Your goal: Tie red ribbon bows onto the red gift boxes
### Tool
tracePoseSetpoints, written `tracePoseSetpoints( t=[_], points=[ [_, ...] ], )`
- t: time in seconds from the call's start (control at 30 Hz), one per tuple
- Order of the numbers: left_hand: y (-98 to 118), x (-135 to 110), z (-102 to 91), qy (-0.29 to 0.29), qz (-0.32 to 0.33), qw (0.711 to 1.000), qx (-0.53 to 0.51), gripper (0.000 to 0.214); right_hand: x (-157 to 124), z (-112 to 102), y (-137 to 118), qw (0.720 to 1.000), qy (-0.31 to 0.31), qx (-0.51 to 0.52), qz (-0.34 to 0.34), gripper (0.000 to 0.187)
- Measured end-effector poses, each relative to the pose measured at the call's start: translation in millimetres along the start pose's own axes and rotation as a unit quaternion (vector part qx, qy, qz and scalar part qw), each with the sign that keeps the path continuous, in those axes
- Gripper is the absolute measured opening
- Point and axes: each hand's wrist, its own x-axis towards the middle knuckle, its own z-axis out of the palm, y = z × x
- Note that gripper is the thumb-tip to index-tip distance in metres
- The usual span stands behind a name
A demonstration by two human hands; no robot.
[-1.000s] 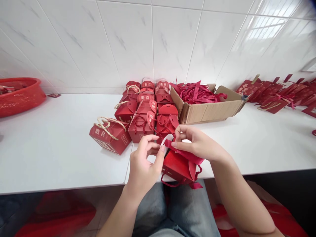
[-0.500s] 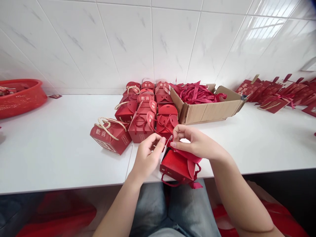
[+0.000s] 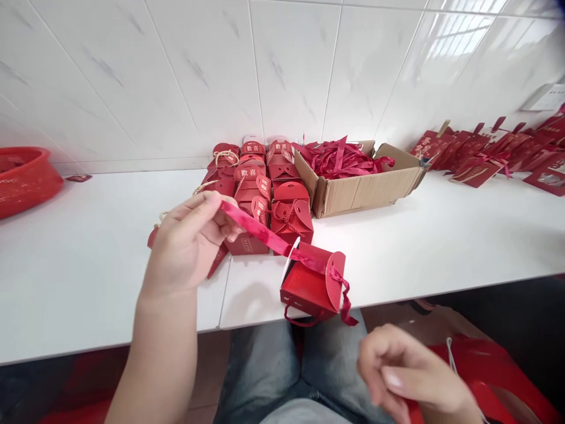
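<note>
A smooth white worktop (image 3: pixel 397 247) bore, at its near edge, a red card box (image 3: pixel 304 288). The right hand (image 3: pixel 404 371) curled well apart, its contents unclear; the left hand (image 3: pixel 189 241), its grip narrow, pinched a crimson fabric ribbon (image 3: pixel 260 234) running over the box. Ribbon-threading seemed in hand; the next move probably called for steadying the box.

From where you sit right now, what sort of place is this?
Probably a small packing workspace: red gift boxes stand grouped on a long white table, a cardboard carton holds heaped ribbons, and the left hand holds one ribbon strip running to another red box.
</note>
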Motion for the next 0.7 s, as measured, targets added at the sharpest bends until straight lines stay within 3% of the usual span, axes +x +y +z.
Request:
tracePoseSetpoints(
  t=[0.1,0.17,0.27,0.43,0.5,0.6,0.7],
  points=[
    [10,1,-0.7,0.027,-0.013,1.000,-0.001,0.019,6,0,44,0.993,0.050,0.108,0.025,0.039],
    [15,1,1.1,0.042,-0.029,0.999,0.001,0.029,11,1,53,0.979,0.127,0.160,-0.002,0.038],
    [23,1,5.7,0.061,-0.038,0.997,0.002,0.041,16,1,45,0.952,0.194,0.234,-0.028,0.037],
    [36,4,10.6,0.106,-0.012,0.994,0.013,0.045,22,-1,33,0.940,0.149,0.307,0.019,0.044],
    [41,4,8.4,0.100,0.009,0.994,0.029,0.038,24,-1,34,0.934,0.150,0.323,0.019,0.043],
    [47,5,2.7,0.070,0.028,0.996,0.055,0.020,26,0,33,0.915,0.202,0.349,0.000,0.037],
    [51,7,1.1,0.036,0.045,0.997,0.047,0.026,26,1,29,0.897,0.256,0.361,-0.020,0.033]
  ],
)
